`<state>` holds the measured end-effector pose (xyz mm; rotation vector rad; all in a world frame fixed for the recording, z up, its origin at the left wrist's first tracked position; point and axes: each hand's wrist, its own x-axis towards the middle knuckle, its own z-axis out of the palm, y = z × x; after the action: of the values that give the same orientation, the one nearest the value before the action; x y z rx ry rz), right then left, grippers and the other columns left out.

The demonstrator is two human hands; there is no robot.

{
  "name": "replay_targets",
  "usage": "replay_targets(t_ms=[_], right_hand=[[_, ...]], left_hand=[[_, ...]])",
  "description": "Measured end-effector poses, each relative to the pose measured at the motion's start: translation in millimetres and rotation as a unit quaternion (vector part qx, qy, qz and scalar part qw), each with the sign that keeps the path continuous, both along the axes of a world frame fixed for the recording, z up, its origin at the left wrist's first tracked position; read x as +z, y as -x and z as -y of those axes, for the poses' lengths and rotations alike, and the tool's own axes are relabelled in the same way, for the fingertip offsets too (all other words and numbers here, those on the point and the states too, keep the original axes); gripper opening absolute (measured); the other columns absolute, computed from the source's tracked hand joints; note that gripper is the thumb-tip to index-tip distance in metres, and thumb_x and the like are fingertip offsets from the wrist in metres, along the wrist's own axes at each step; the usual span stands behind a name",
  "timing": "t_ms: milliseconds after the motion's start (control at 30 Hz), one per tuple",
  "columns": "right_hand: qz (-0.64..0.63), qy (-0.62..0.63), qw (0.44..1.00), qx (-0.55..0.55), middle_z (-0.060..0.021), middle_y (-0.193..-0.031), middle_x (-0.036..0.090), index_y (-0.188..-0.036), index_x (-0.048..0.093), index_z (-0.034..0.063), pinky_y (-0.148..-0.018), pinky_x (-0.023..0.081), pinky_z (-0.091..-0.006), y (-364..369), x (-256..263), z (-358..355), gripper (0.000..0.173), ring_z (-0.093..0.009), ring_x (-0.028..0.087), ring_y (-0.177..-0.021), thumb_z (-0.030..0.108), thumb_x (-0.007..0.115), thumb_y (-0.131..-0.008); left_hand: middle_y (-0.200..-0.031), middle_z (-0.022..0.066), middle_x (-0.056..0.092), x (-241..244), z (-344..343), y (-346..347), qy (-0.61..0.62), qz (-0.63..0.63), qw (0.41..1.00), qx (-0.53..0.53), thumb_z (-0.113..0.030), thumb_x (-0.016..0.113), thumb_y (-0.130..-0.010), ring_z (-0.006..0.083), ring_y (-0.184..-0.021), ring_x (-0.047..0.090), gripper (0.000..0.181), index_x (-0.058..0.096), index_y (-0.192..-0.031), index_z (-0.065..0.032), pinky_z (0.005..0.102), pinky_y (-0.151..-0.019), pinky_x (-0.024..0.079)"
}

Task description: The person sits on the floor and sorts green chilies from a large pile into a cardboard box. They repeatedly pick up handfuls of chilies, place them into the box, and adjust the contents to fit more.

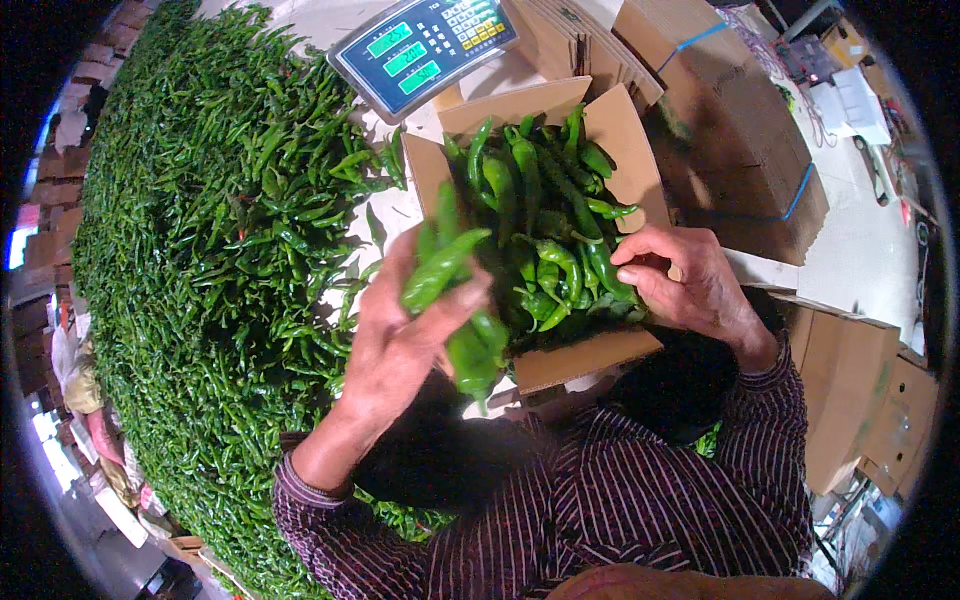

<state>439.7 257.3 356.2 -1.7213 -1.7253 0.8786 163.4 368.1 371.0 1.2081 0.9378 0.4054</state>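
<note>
Several green chili peppers (pixel 448 271) are gripped in my left hand (pixel 397 322), raised over the left side of an open cardboard box. The box (pixel 589 358) has its flaps spread and is filled with green peppers (pixel 525 169). My right hand (pixel 686 281) is at the box's right side, thumb and forefinger curled close to a dark green pepper; whether they touch it I cannot tell. A digital scale's display (pixel 424 52) with lit green readouts stands just beyond the box.
A huge heap of green peppers (pixel 217 285) spreads along my left. Flattened cardboard (pixel 577 37) is stacked behind the box, and a bundle of cardboard with blue strapping (pixel 739 127) stands to the right. Another cardboard box (pixel 847 382) is at the lower right.
</note>
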Motion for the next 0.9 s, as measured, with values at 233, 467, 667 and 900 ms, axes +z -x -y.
replay_targets(t_ms=[233, 467, 667, 900], right_hand=[[-0.028, -0.018, 0.999, 0.015, -0.0128, -0.08, 0.065, -0.095, 0.063, 0.0024, -0.065, 0.052, -0.036, -11.3, 4.2, 12.3, 0.011, -0.028, 0.067, -0.073, 0.008, 0.069, -0.087], [-0.009, -0.025, 0.999, 0.03, -0.0137, -0.084, 0.063, -0.096, 0.061, 0.0013, -0.068, 0.052, -0.0398, -23.9, 2.1, 17.8, 0.014, -0.031, 0.065, -0.077, 0.009, 0.069, -0.087], [-0.01, -0.037, 0.999, 0.038, -0.0142, -0.084, 0.063, -0.098, 0.061, 0.0012, -0.068, 0.051, -0.0402, -26.3, 1.2, 19.3, 0.015, -0.032, 0.064, -0.077, 0.008, 0.069, -0.087], [-0.001, -0.032, 0.999, 0.029, -0.0146, -0.085, 0.063, -0.101, 0.061, 0.0012, -0.069, 0.052, -0.0409, -29.3, 4.5, 25.6, 0.017, -0.032, 0.065, -0.078, 0.008, 0.069, -0.087]], left_hand=[[-0.131, 0.0144, 0.058, -47.3, 23.1, -20.2, -0.016, -0.031, 0.999, 0.002, -0.014, 0.061, -0.098, 0.0211, -0.119, 0.056, 0.058, 0.035, -0.148, 0.0003, 0.0373, -0.104, 0.045], [-0.143, 0.0197, 0.049, -31.9, 37.0, -35.5, 0.005, 0.022, 0.998, 0.055, -0.013, 0.066, -0.095, 0.0266, -0.132, 0.047, 0.068, 0.029, -0.151, 0.002, 0.0385, -0.114, 0.033], [-0.144, 0.0111, 0.047, -45.8, 24.0, -25.6, -0.295, -0.118, 0.948, 0.034, -0.016, 0.065, -0.096, 0.0217, -0.127, 0.049, 0.06, 0.039, -0.146, 0.002, 0.0357, -0.109, 0.037], [-0.117, 0.0136, 0.059, 3.0, 43.6, -11.6, -0.527, 0.079, 0.844, 0.057, -0.009, 0.071, -0.087, 0.0264, -0.093, 0.062, 0.056, 0.047, -0.137, -0.0022, 0.0368, -0.086, 0.053]])
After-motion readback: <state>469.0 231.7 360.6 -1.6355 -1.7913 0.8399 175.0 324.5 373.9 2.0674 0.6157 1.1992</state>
